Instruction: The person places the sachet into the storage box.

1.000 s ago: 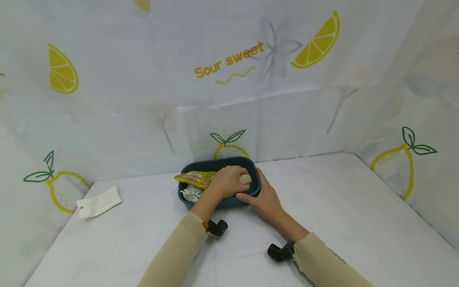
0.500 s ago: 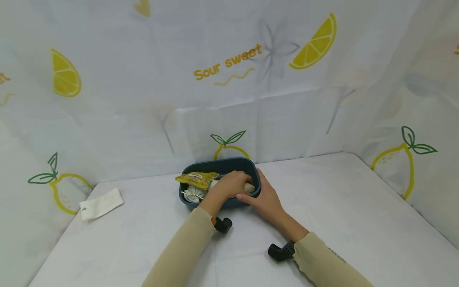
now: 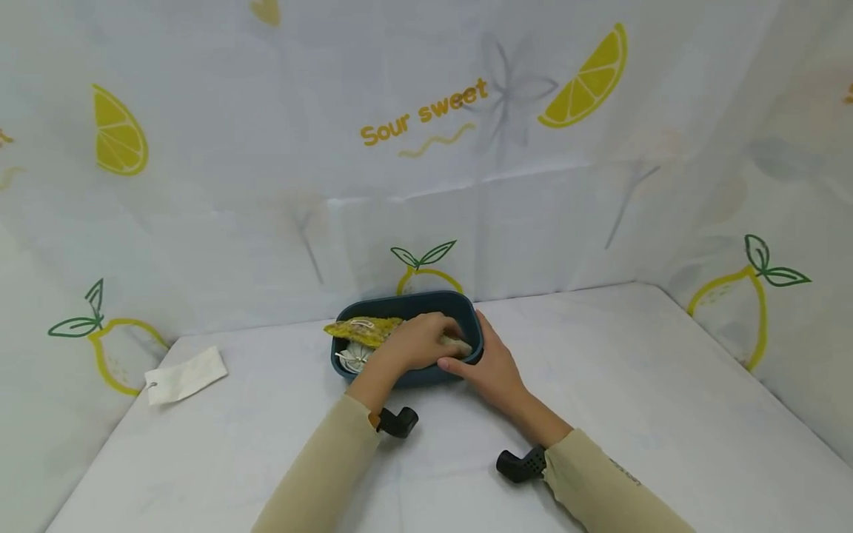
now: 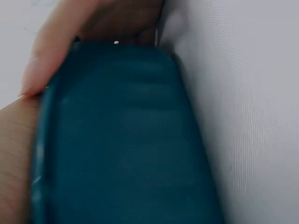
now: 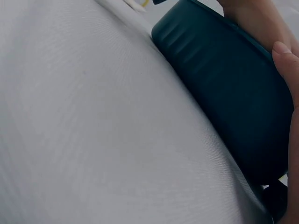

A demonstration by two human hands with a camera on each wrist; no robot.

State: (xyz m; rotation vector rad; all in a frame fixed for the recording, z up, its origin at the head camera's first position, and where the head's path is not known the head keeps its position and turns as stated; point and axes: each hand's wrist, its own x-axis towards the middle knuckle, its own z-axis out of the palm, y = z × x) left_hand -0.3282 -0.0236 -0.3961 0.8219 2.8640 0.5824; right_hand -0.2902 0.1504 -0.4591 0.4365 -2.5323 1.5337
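A dark teal oblong storage bin (image 3: pixel 429 377) stands on the white table. My left hand (image 3: pixel 416 342) reaches over its front edge and grips a pale, rounded, soft-looking thing (image 3: pixel 456 345) at the bin's right end; most of it is hidden. Around the right end wall curls my right hand (image 3: pixel 496 370), its thumb on the near rim. In the right wrist view, that thumb (image 5: pixel 282 53) presses the bin's edge. At the bin's left side lie a yellow patterned pouch (image 3: pixel 369 331) and, under it, a white gathered pouch (image 3: pixel 355 357) with a string.
A flat white cloth pouch (image 3: pixel 186 376) with a small hole or loop lies on the table (image 3: pixel 600 385) at the left. Behind the bin rises a white curtain (image 3: pixel 566 222) printed with lemons. Black wrist mounts (image 3: pixel 400 423) hang under both wrists.
My left hand has lowered the pale thing into the bin's right end, dipping right and then shifting slightly back left. The right hand keeps its hold on the bin.
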